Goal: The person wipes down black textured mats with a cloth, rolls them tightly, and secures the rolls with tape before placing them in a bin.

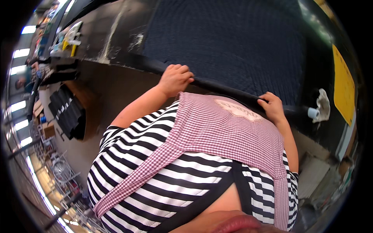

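Note:
A wide dark blue-black textured sheet (229,42) lies on the black worktable in front of me. Along its near side runs a smooth black strip (225,87), folded or rolled like a tube. My left hand (176,79) is closed around this strip left of centre, fingers curled over it. Further right, my right hand (273,106) pinches the same strip near the sheet's right corner, thumb toward me. The strip's underside and parts of the fingertips are hidden.
A yellow board (344,83) lies at the table's right end, near a white cloth (322,105) and a small pale blue roll or cup (312,113). Yellow-handled tools (74,49) sit at far left. Black stacked pieces (68,110) stand lower left; another person (46,73) is beyond.

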Demonstrator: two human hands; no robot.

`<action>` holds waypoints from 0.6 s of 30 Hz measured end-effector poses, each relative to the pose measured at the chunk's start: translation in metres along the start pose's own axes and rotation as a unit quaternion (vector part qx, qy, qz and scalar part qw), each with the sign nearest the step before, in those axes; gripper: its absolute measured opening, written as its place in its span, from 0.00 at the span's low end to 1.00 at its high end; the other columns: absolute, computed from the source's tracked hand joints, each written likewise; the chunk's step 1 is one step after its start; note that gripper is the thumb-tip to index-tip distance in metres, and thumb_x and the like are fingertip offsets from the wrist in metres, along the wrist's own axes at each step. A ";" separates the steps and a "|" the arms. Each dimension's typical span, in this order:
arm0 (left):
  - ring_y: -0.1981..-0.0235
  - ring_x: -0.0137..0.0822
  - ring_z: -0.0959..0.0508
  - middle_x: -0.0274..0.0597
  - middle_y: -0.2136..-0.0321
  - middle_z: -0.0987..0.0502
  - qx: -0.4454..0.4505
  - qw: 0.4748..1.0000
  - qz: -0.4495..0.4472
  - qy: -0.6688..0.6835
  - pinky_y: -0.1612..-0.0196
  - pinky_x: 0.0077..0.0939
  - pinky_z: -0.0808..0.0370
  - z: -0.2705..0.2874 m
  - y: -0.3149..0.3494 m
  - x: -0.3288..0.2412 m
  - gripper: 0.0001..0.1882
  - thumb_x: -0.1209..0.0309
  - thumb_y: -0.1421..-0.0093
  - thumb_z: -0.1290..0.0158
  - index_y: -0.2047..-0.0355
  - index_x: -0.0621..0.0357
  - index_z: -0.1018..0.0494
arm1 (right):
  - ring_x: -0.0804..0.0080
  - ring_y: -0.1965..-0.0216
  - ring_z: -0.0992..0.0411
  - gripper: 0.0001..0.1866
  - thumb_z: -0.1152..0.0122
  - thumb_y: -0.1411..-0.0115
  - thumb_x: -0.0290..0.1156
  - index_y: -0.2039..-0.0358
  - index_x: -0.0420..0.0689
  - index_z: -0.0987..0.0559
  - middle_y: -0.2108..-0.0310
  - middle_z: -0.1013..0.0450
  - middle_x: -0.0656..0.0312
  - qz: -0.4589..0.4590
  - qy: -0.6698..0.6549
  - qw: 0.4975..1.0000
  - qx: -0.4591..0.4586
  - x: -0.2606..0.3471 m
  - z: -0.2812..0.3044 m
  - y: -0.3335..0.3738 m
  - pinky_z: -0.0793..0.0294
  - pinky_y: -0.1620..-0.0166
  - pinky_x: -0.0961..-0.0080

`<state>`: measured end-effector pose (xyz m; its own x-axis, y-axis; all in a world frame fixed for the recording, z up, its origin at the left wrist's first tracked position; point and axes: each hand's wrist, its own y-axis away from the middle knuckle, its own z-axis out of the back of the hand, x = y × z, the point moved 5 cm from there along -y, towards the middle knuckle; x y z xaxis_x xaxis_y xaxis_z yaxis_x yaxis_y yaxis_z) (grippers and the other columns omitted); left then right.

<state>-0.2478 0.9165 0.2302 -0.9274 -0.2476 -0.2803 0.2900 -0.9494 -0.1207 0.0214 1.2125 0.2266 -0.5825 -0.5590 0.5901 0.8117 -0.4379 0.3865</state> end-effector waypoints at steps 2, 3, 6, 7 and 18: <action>0.60 0.42 0.22 0.38 0.66 0.22 0.030 0.997 0.072 0.016 0.54 0.40 0.29 -0.002 -0.006 0.002 0.10 0.60 0.36 0.43 0.65 0.51 0.21 | 0.66 0.64 0.23 0.09 0.32 0.40 0.34 0.64 0.42 0.14 0.69 0.22 0.59 -0.069 -0.025 0.997 0.026 -0.009 -0.001 -0.013 0.25 0.58 0.69; 0.60 0.45 0.21 0.41 0.65 0.21 0.061 0.992 0.105 0.027 0.53 0.42 0.28 -0.001 -0.013 0.005 0.10 0.60 0.36 0.43 0.63 0.52 0.21 | 0.67 0.65 0.23 0.10 0.31 0.41 0.34 0.63 0.42 0.16 0.69 0.21 0.57 -0.117 -0.036 0.991 0.059 -0.007 0.000 -0.019 0.26 0.59 0.68; 0.57 0.53 0.19 0.49 0.62 0.18 0.141 0.961 0.231 0.060 0.52 0.46 0.26 0.013 -0.035 0.011 0.14 0.59 0.35 0.43 0.57 0.54 0.25 | 0.66 0.65 0.22 0.13 0.30 0.42 0.36 0.64 0.42 0.22 0.69 0.21 0.56 -0.123 0.046 0.991 0.029 0.005 0.010 -0.029 0.26 0.60 0.68; 0.56 0.55 0.19 0.51 0.61 0.17 0.168 0.944 0.273 0.074 0.51 0.48 0.26 0.014 -0.045 0.008 0.16 0.58 0.35 0.43 0.54 0.55 0.27 | 0.65 0.66 0.23 0.14 0.29 0.43 0.37 0.65 0.43 0.24 0.69 0.21 0.56 -0.123 0.074 0.989 0.026 0.006 0.011 -0.033 0.26 0.60 0.67; 0.62 0.53 0.18 0.51 0.68 0.17 0.293 0.923 0.233 0.091 0.58 0.48 0.23 0.005 -0.045 0.016 0.18 0.54 0.40 0.40 0.66 0.58 0.22 | 0.67 0.71 0.26 0.16 0.27 0.43 0.38 0.74 0.42 0.24 0.74 0.23 0.57 -0.147 0.052 0.980 0.126 0.009 -0.001 -0.012 0.28 0.67 0.68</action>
<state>-0.2772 0.9546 0.2355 -0.6635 -0.6695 -0.3339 0.4197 -0.7026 0.5747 0.0067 1.2119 0.2268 -0.7836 -0.5090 0.3562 0.5849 -0.4110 0.6992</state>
